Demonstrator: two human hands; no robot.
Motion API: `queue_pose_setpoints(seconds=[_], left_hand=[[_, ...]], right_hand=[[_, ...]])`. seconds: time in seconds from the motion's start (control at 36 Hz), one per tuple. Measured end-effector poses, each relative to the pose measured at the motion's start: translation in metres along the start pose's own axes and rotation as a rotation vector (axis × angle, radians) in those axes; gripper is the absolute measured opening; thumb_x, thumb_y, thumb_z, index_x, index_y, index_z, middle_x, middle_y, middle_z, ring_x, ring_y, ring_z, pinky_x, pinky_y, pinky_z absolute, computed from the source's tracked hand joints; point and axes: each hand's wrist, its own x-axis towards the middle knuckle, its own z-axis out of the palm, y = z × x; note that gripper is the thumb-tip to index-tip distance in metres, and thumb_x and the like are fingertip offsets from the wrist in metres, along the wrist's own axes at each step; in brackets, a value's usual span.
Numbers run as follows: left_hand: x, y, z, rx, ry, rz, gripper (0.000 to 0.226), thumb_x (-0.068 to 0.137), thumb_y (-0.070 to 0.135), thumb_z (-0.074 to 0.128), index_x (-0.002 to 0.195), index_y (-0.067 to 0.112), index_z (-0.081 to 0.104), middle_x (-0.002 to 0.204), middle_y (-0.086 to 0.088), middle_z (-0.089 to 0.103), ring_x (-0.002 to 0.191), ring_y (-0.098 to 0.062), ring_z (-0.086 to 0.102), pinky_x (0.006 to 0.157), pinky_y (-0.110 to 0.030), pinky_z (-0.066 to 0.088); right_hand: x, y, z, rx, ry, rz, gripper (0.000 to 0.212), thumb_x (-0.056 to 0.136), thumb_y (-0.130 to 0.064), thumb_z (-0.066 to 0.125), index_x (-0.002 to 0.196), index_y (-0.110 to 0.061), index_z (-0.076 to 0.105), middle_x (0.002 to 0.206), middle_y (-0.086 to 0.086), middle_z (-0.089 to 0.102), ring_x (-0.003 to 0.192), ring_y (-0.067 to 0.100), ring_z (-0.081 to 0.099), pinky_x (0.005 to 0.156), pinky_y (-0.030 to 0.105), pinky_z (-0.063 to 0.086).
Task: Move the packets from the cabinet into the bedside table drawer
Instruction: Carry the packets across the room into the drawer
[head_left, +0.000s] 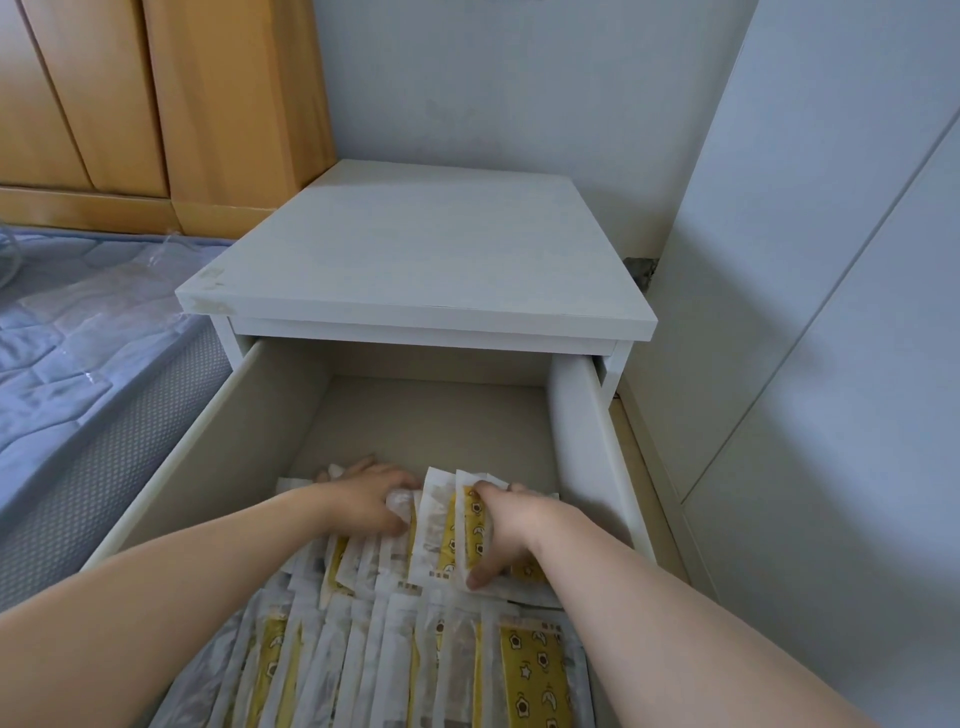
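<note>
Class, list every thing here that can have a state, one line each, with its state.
drawer, pulled open, partly filled
packets, packed in rows in the drawer's front
left grip, curled round packets
right grip, pinching a bunch of packets
wooden doors, closed

Pale wall (493, 78), wooden wardrobe (156, 104), quilted mattress (78, 338) left

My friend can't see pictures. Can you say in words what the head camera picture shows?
Two bare arms reach into an open white drawer holding rows of yellow-and-white packets; the right hand pinches a few upright, the left hand rests on others. The bedside table stands beside a blue mattress.
</note>
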Motion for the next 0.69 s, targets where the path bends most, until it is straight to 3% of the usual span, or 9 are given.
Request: queue_pose_setpoints(seconds=[0.14,0.22,0.36,0.5,0.69], left_hand=[[-0.003,0.005,-0.003,-0.068,0.067,-0.034,0.065,0.087,0.052,0.053,0.144,0.037,0.026,0.156,0.005,0.019,0.145,-0.022,0.007,0.113,-0.056,0.007],[-0.008,0.012,-0.005,-0.092,0.139,-0.067,0.062,0.089,0.052,0.050,0.144,0.036,0.027,0.156,0.004,0.018,0.145,-0.022,0.006,0.113,-0.059,0.003],[-0.039,0.031,-0.005,-0.131,0.252,-0.169,0.055,0.092,0.039,0.049,0.143,0.029,0.031,0.154,0.002,0.024,0.143,-0.021,0.015,0.114,-0.057,0.009],[-0.097,0.055,-0.019,-0.311,0.173,-0.206,0.052,0.093,0.028,0.049,0.142,0.025,0.033,0.150,0.000,0.030,0.137,-0.022,0.028,0.109,-0.041,0.030],[-0.208,0.112,-0.074,-0.482,0.051,-0.263,0.050,0.094,0.028,0.050,0.141,0.027,0.032,0.147,0.000,0.033,0.122,-0.025,0.045,0.095,-0.043,0.047]], right_hand=[[0.001,-0.001,0.002,-0.059,0.015,0.010,0.108,0.071,-0.050,0.075,0.150,-0.025,0.006,0.149,0.011,0.027,0.134,0.035,0.032,0.108,0.046,0.032],[-0.002,-0.004,0.002,-0.027,0.042,0.031,0.107,0.070,-0.053,0.074,0.149,-0.030,0.006,0.152,0.009,0.022,0.137,0.037,0.024,0.106,0.050,0.028],[-0.025,-0.007,-0.004,0.319,0.209,0.017,0.097,0.078,-0.052,0.067,0.149,-0.037,0.004,0.159,0.006,0.004,0.144,0.035,0.004,0.114,0.053,0.012],[-0.085,-0.012,-0.013,0.651,0.260,0.067,0.073,0.089,-0.041,0.058,0.148,-0.031,0.017,0.156,-0.001,0.018,0.144,0.025,0.013,0.114,0.043,0.020],[-0.211,-0.037,-0.047,0.782,0.139,0.172,0.058,0.085,-0.016,0.049,0.141,-0.019,0.034,0.143,-0.001,0.034,0.130,0.021,0.035,0.107,0.042,0.036]])
